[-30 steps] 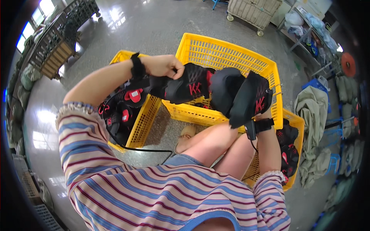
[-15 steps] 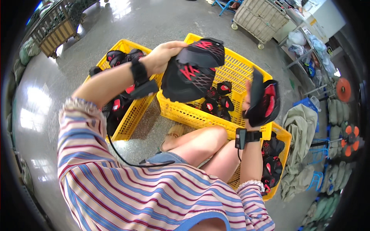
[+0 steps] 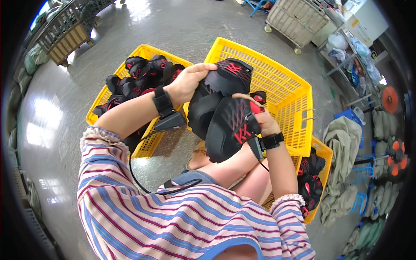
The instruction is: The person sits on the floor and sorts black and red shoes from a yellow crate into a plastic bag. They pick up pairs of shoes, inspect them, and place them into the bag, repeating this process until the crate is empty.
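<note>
1. Left hand (image 3: 187,83) closed on stacked black shoe uppers with red marks (image 3: 229,74); thumb not clearly visible.
2. Right hand (image 3: 266,121) wrapped round black shoe upper with red lining (image 3: 226,130), overlapping those; grip partly hidden.
3. All held at near-left side of yellow perforated plastic crate (image 3: 277,83), blocking view into it.

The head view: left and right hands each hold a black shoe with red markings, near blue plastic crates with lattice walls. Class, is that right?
One detail is wrong: the plastic crates are yellow, not blue, as the head view shows. The rest stands: left hand and right hand each hold a black shoe with red markings, near lattice-walled crates.
</note>
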The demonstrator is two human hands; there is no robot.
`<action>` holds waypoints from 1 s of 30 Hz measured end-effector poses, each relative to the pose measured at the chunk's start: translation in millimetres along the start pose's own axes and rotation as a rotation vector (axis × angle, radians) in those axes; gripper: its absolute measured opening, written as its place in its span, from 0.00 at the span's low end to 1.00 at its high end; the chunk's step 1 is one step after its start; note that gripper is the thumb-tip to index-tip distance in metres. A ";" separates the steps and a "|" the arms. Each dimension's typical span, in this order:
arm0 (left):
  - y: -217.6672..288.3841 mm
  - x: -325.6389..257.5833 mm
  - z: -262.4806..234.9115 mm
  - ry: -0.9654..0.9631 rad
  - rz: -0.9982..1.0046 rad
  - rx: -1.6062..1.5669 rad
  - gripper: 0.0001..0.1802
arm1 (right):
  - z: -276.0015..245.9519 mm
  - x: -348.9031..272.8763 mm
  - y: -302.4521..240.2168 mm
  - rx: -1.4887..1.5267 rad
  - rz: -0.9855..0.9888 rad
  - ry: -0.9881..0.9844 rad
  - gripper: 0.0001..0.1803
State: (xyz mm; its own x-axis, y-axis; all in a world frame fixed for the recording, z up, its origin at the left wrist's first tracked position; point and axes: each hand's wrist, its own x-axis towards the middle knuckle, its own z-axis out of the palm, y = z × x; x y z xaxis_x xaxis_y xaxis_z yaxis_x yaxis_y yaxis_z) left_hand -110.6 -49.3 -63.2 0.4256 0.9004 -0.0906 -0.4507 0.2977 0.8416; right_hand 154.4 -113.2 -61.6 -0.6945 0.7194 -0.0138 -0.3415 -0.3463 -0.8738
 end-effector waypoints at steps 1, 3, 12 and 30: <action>2.6 -1.9 -5.6 -0.031 0.077 0.036 0.13 | 12.0 10.0 0.5 -0.005 -0.006 0.073 0.37; -2.5 -5.4 -25.2 -0.010 0.108 0.118 0.11 | 25.4 19.0 12.7 0.031 0.029 0.246 0.36; 34.5 -157.3 -183.4 1.016 0.687 -0.037 0.10 | 26.7 73.5 78.7 0.113 0.227 0.175 0.31; -29.8 -200.3 -123.7 0.401 0.497 0.645 0.06 | 106.6 157.8 67.7 -0.153 0.318 -0.020 0.51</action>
State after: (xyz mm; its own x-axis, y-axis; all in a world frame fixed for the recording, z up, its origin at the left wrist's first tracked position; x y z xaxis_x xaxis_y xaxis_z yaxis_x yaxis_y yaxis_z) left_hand -279.4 -199.3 -136.0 -0.0604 0.9566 0.2852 0.0691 -0.2810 0.9572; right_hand -45.8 -87.3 -71.1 -0.7634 0.5779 -0.2885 -0.0089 -0.4560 -0.8899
